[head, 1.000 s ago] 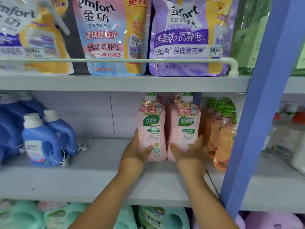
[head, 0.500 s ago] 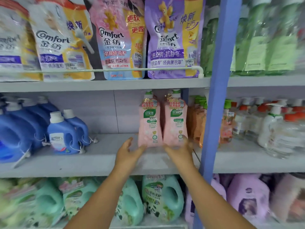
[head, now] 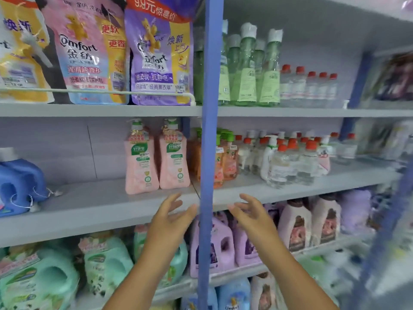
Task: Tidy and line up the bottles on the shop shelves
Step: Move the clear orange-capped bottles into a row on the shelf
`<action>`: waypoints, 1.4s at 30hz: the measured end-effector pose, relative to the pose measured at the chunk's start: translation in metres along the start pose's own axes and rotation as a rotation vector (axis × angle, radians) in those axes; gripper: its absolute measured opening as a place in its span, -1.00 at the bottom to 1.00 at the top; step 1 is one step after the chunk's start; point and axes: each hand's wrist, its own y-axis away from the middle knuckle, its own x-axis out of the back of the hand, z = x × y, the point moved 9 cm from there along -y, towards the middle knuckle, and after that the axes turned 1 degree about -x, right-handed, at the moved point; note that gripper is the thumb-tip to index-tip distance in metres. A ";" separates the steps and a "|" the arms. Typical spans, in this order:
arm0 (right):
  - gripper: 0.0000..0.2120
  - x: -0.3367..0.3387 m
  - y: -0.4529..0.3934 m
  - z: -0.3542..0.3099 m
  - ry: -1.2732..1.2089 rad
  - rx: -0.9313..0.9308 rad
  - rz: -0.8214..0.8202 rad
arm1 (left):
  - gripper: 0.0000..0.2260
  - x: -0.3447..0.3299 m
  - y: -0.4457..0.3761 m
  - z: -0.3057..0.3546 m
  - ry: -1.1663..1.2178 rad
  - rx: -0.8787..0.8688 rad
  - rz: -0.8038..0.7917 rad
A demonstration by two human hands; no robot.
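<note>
Two pink bottles [head: 156,159] stood side by side just above the left hand [head: 172,217]; right hand [head: 250,214] well right; both spread-fingered, holding nothing.

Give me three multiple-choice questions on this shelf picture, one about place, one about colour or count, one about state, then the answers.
1. Where do the pink bottles stand?
A. middle shelf, left of the blue post
B. top shelf
C. floor

2. How many pink bottles stand side by side?
A. one
B. two
C. five

3. What are the hands doing?
A. gripping a bottle
B. open, holding nothing
C. pressing a pouch

Answers: 1 A, they stand on the middle shelf beside the blue post. 2 B, a pair shows. 3 B, the left hand and right hand have spread fingers, apart from everything.
</note>
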 end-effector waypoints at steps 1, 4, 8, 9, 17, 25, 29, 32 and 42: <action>-0.62 0.021 -0.002 0.005 -0.004 -0.009 0.017 | -0.55 -0.022 0.001 0.000 -0.007 0.006 -0.032; -0.57 0.081 -0.012 0.022 -0.025 -0.044 0.038 | -0.63 -0.085 -0.003 0.002 -0.005 0.008 -0.092; -0.53 0.175 -0.034 0.043 -0.036 -0.029 0.094 | -0.67 -0.179 -0.013 -0.001 -0.028 0.002 -0.119; -0.54 0.202 -0.042 0.047 -0.037 -0.025 0.108 | -0.66 -0.204 -0.016 -0.002 -0.021 0.002 -0.110; -0.60 0.356 -0.115 0.060 -0.012 -0.012 0.129 | -0.58 -0.358 -0.045 -0.013 -0.064 0.015 -0.020; -0.55 0.369 -0.208 0.048 0.082 0.033 0.039 | -0.58 -0.383 -0.116 -0.014 -0.193 -0.048 0.162; -0.36 0.340 -0.257 0.046 0.162 0.076 -0.008 | -0.57 -0.392 -0.151 -0.025 -0.196 -0.104 0.226; -0.30 0.329 -0.288 0.054 0.182 0.083 -0.005 | -0.51 -0.396 -0.173 -0.036 -0.178 -0.128 0.259; -0.31 0.325 -0.314 0.055 0.360 0.237 0.090 | -0.39 -0.394 -0.173 -0.055 -0.180 -0.105 0.389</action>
